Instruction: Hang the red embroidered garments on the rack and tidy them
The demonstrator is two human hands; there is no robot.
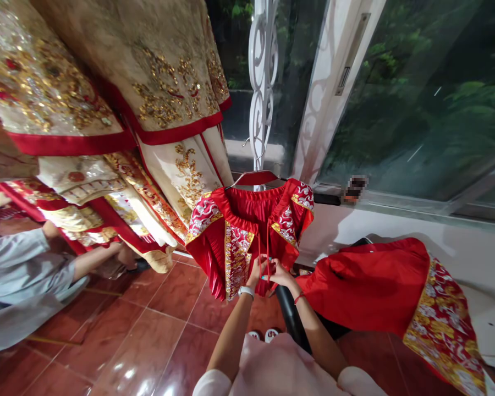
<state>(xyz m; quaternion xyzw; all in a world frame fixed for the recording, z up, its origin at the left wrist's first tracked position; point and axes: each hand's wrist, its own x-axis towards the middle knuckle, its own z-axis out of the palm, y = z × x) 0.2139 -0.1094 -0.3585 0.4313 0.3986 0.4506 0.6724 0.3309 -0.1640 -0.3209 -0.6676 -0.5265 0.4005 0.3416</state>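
A red pleated skirt (239, 242) with gold and silver embroidered panels hangs open at the front from a hanger (259, 177). Two thin red cords (268, 236) run down from its gathered waistband. My left hand (259, 271), with a pale band at the wrist, has its fingers closed around the cords' lower part. Close against it, my right hand (281, 274) pinches the cords too, a red string around its wrist. The fingers overlap, so the cord ends are hidden. Both hands are in front of the skirt.
Embroidered cream and gold garments (169, 110) hang at the left. A red embroidered cloth (367, 280) drapes over a seat at the right. Behind stand a white scrolled post (259, 77) and a window (429, 110). Another person (28, 264) sits low at the far left on the tiled floor (140, 330).
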